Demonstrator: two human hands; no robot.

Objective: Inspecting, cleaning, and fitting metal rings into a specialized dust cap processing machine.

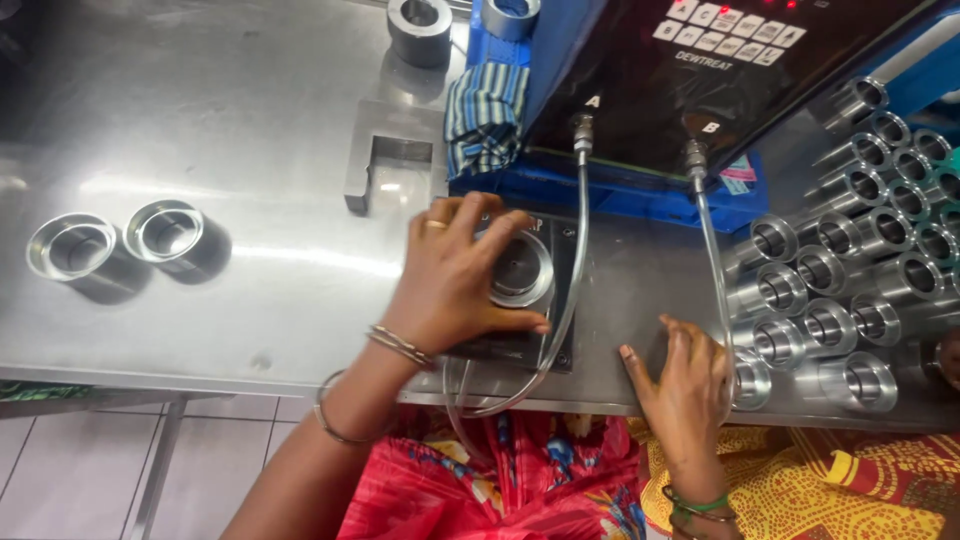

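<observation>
My left hand [452,278] is spread over a round metal holder [520,270] set in a dark square base [520,345] on the steel table, fingers curled around its left rim. My right hand [685,375] rests near the table's front edge, its fingers on a shiny metal cup [752,380] at the near end of a stack of such cups. Two clear tubes [578,250] hang from nozzles on a black control box [700,70] just behind the holder; one loops past the base.
Several metal cups [860,250] lie stacked on their sides at the right. Two metal cups [120,240] stand at the left of the steel table [250,130]. A striped cloth [485,115], a notched metal block [385,155] and two thick steel rings [420,28] lie behind.
</observation>
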